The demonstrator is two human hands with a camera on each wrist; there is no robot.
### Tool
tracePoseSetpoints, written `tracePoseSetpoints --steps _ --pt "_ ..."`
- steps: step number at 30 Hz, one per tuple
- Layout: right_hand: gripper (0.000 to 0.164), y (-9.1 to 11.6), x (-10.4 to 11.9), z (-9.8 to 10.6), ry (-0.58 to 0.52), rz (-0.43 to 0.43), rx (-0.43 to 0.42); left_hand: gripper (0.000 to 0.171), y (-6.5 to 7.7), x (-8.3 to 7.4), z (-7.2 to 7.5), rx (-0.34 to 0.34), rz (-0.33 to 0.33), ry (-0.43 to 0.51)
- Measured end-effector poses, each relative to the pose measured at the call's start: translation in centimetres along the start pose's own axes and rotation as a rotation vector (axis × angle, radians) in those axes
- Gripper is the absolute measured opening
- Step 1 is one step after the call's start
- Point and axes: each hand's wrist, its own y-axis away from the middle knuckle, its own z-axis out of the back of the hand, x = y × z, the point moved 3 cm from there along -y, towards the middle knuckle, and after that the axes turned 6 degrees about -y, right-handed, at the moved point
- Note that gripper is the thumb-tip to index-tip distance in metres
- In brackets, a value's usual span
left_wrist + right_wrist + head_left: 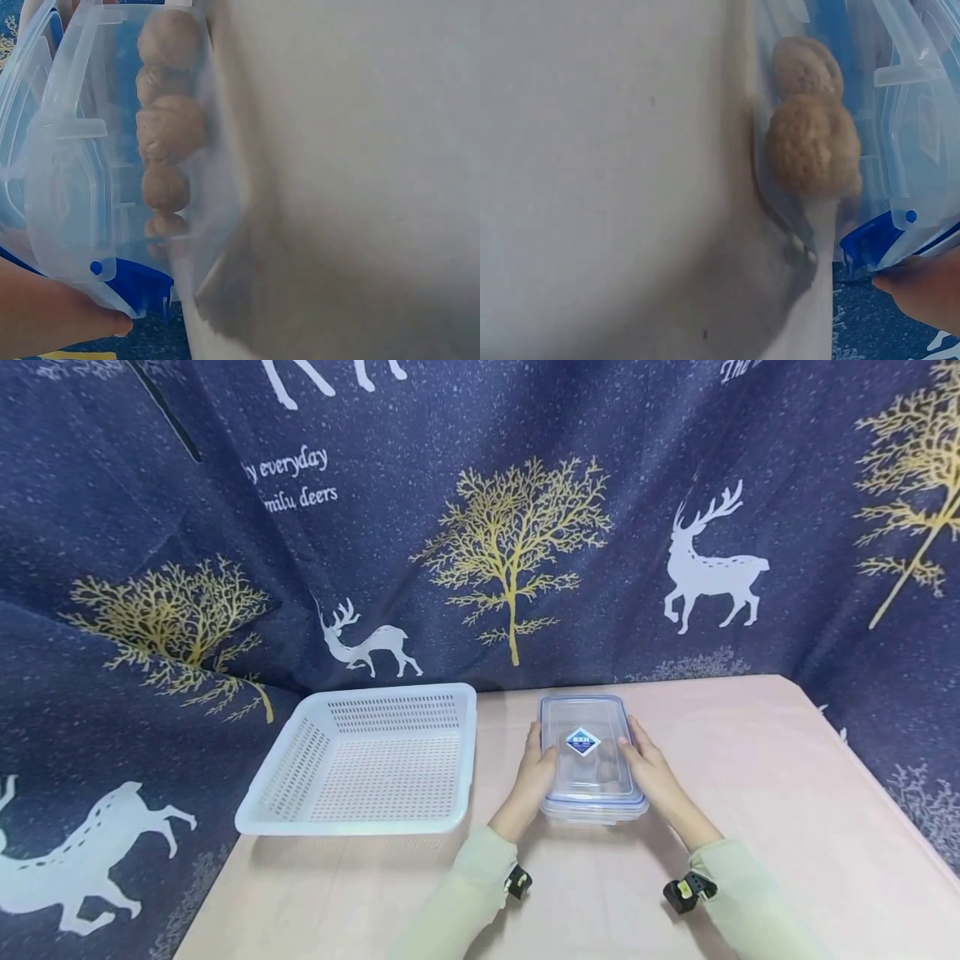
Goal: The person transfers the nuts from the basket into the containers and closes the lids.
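A clear plastic food container (585, 781) with a blue-edged lid and a diamond-shaped label stands on the table, right of the basket. My left hand (536, 772) grips its left side and my right hand (651, 770) its right side, thumbs over the lid's edges. Through the walls show several walnuts (172, 131), brown and wrinkled, lying along the bottom. In the left wrist view a blue clip (142, 283) sits close to the fingers. Another blue clip (874, 238) is beside the fingers in the right wrist view. Most of the fingers are hidden behind the container.
A white perforated plastic basket (467, 760) stands to the left, with nothing in it. The table has a pale pink cover (757, 760). Behind hangs a dark blue cloth (480, 410) printed with deer and trees. Each wrist wears a small black camera (518, 882).
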Motion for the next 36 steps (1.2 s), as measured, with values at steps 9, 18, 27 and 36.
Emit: tracePoseSetpoints --steps 9,18,27,36 --pt "0.062 -0.1 -0.8 -0.3 -0.007 -0.025 -0.003 0.060 -0.3 1.0 -0.5 0.009 -0.021 -0.035" --pt "0.061 -0.2 -1.7 -0.3 0.018 -0.002 -0.016 0.059 0.0 1.2 -0.9 -0.007 -0.072 -0.033" --pt "0.059 -0.1 -2.1 -0.5 0.077 0.030 -0.005 0.060 0.2 1.6 -1.2 -0.029 -0.080 -0.151" --pt "0.059 -0.1 -1.6 -1.1 0.130 0.050 -0.009 0.059 0.5 1.5 -0.6 -0.055 -0.104 -0.236"
